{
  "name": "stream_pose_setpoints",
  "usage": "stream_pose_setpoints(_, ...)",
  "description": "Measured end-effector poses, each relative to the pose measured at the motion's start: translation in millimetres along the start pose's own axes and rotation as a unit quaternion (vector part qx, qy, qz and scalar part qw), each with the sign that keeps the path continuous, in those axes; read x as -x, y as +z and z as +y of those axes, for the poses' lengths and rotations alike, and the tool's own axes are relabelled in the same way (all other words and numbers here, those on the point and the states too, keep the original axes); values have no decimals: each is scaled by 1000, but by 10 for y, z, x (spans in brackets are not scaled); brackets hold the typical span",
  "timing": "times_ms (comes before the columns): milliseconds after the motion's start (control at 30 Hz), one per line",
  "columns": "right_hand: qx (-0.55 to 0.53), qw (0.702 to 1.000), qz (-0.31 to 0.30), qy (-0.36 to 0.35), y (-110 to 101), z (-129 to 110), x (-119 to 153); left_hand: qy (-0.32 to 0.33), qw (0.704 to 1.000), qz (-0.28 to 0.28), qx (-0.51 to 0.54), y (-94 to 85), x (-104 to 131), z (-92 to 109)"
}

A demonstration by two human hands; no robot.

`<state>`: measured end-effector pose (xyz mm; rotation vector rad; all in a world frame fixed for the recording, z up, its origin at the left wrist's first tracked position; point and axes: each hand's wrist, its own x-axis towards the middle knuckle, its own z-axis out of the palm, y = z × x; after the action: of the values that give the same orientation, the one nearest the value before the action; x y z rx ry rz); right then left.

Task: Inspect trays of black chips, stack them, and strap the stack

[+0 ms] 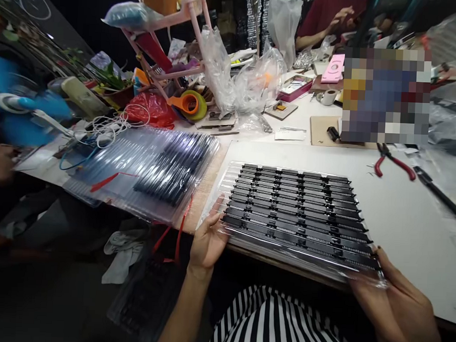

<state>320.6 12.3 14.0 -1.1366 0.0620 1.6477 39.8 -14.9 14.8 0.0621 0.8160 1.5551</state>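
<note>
A clear plastic tray (pixel 230 173) filled with rows of black, comb-like plastic parts (pixel 294 204) lies level over the front edge of the white worktable. My left hand (pixel 210 241) grips its left side, fingers partly beneath the rim. At the tray's near right corner, my right hand (pixel 400 294) is closed on the edge, with the thumb on top and the other fingers seen through the plastic or hidden below. To the left is a stack of similar clear trays (pixel 137 162), some with dark parts inside, with a red ribbon (pixel 104 182) across it.
Red-handled pliers (pixel 394 163) and a black rod-like tool (pixel 444 195) lie at the right. Behind are an orange tape dispenser (pixel 187 104), plastic bags (pixel 258 81) and a pink rack (pixel 196 33). A blurred blue fan (pixel 27 101) is at left. Another person's hand (pixel 342 15) shows at the back.
</note>
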Motion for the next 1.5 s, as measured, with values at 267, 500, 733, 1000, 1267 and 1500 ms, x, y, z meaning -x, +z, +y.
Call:
stream_pose_setpoints(267,-22,997,-74,8,-56,-8,-29,-5,999,-23,-24,-39,-8,5)
stream_pose_setpoints(500,-48,986,-157,29,-66,-16,-59,-5,999,-6,-45,0,-34,3)
stream_pose_setpoints(733,-39,976,-214,19,-117,-4,-114,1,999,-33,-42,-45,-67,12)
stream_pose_setpoints(1000,-10,969,-248,11,-142,-104,-53,-6,998,-53,-14,17,-70,-8)
stream_pose_setpoints(1267,37,970,-240,-22,-131,-203,-117,6,998,-63,-25,18,-36,-84)
stream_pose_setpoints(1500,20,975,-221,-31,-130,-159,-182,-35,997,-38,-53,7,-58,-69)
